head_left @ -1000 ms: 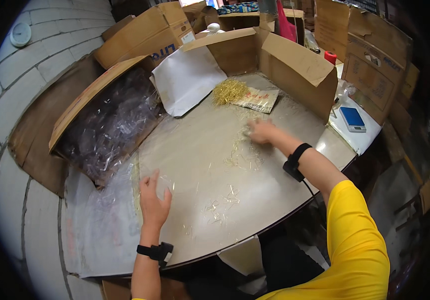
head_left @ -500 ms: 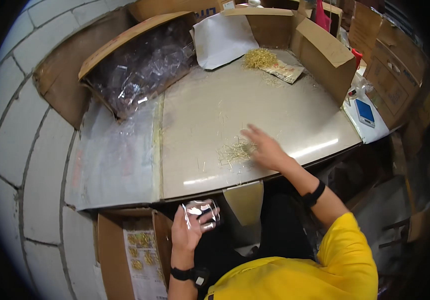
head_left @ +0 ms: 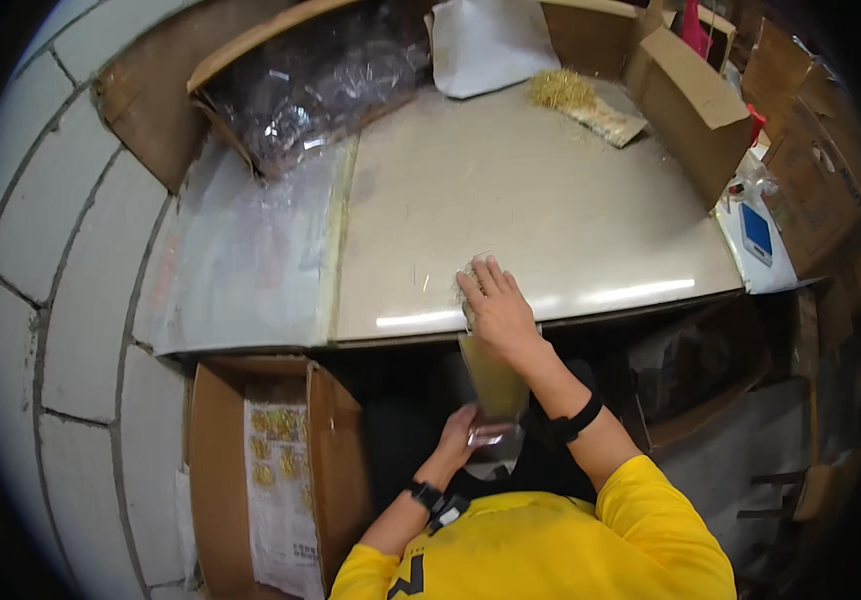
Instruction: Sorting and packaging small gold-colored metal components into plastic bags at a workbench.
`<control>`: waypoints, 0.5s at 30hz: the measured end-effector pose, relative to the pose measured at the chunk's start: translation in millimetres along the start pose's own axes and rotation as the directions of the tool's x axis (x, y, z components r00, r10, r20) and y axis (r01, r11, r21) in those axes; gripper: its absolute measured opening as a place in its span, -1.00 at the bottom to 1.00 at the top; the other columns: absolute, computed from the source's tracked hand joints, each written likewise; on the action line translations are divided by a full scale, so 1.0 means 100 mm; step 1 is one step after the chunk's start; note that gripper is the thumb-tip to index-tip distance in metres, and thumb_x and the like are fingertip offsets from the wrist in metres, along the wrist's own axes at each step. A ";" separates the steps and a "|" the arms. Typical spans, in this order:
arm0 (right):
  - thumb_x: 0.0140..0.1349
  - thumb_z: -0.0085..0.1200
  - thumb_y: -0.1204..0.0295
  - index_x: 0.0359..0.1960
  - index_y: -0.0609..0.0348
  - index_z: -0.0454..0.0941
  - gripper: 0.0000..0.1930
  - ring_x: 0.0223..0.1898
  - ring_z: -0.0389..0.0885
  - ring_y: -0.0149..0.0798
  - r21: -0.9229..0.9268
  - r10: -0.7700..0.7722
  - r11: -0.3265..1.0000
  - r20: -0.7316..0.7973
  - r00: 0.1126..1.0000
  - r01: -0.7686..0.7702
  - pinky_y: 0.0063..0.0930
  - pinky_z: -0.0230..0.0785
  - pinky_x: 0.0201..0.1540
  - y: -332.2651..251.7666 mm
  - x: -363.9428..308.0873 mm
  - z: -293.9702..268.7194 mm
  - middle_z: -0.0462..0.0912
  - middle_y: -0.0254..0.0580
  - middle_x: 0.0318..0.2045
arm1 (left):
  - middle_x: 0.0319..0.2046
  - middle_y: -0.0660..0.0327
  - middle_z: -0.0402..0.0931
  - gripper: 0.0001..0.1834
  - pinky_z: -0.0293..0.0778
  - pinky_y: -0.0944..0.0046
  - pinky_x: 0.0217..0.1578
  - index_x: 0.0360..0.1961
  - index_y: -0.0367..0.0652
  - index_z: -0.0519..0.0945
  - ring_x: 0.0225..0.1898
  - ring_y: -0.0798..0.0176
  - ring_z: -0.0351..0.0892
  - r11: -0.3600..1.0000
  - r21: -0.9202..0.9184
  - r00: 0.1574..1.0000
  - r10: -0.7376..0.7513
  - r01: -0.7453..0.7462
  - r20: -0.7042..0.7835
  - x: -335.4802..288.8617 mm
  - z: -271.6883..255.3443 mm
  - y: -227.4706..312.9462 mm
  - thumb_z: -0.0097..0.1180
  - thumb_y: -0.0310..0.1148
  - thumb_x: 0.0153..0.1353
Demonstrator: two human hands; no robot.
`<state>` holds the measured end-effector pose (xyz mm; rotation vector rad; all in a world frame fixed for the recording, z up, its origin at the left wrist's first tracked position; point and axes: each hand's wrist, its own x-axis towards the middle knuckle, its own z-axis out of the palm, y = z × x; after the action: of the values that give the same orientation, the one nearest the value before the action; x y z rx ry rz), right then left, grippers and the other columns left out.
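One small heap of thin gold wires (head_left: pixel 465 296) lay at the table's (head_left: pixel 551 200) front edge, under and beside the right hand (head_left: pixel 503 316), palm down, fingers nearly straight, gripping nothing visible. Below, beside a yellowish flap (head_left: pixel 496 378), the left hand (head_left: pixel 458 433) curled partly round blurred clear plastic (head_left: pixel 492 434). Gathering seemed the step; the next move seemingly called for steady plastic under the flap.

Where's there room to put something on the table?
The tabletop between the yellowish strip and the cardboard wall has room, barring a few stray wires. It's crowded at the back, with the gold wire pile and box of clear plastic, and by the right hand.
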<state>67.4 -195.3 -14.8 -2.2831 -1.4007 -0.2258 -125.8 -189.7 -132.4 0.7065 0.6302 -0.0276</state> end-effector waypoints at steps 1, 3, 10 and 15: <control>0.16 -0.05 0.44 0.21 0.14 0.32 -0.50 0.32 0.11 0.18 -0.009 0.033 0.999 0.065 0.997 -0.033 -0.02 0.01 0.32 -0.09 -0.08 -0.04 0.23 0.14 0.27 | -0.04 -0.07 0.51 -0.55 0.62 0.20 -0.29 0.09 -0.31 0.33 -0.11 -0.10 0.62 0.996 -0.082 1.000 -0.020 0.022 0.019 0.09 0.08 -0.01 -0.30 -0.15 0.40; 0.17 -0.02 0.46 0.24 0.11 0.27 -0.46 0.33 0.06 0.22 -0.026 0.122 0.993 0.206 0.971 -0.119 -0.05 0.00 0.33 -0.31 -0.20 -0.42 0.18 0.17 0.28 | -0.04 -0.07 0.52 -0.53 0.63 0.24 -0.31 0.10 -0.34 0.32 -0.15 -0.10 0.64 0.996 -0.085 0.999 0.002 0.001 0.037 0.20 0.11 -0.06 -0.38 -0.18 0.40; 0.02 -0.01 0.69 0.02 0.28 0.45 -0.57 0.17 0.38 0.06 0.323 0.036 0.946 -0.071 0.997 -0.012 -0.22 0.30 0.17 -0.06 -0.84 -1.02 0.43 0.04 0.11 | -0.06 -0.03 0.52 -0.56 0.59 0.02 -0.12 0.06 -0.44 0.36 -0.13 0.00 0.61 0.987 -0.151 0.995 0.063 -0.050 0.081 0.10 0.22 -0.05 -0.35 -0.27 0.40; 0.09 0.06 0.66 -0.05 0.29 0.49 -0.67 -0.03 0.53 0.08 0.414 0.109 0.903 0.039 0.993 -0.115 -0.25 0.44 -0.02 0.06 -1.31 -1.00 0.53 0.04 -0.02 | -0.08 -0.01 0.53 -0.56 0.58 0.12 -0.12 0.04 -0.41 0.39 -0.14 0.11 0.62 0.996 -0.084 0.999 0.029 -0.025 0.037 0.15 0.13 -0.12 -0.34 -0.25 0.40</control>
<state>20.2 -348.7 24.8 -1.9994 -1.1831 0.1197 -109.4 -203.9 -140.4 0.6322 0.5823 0.0104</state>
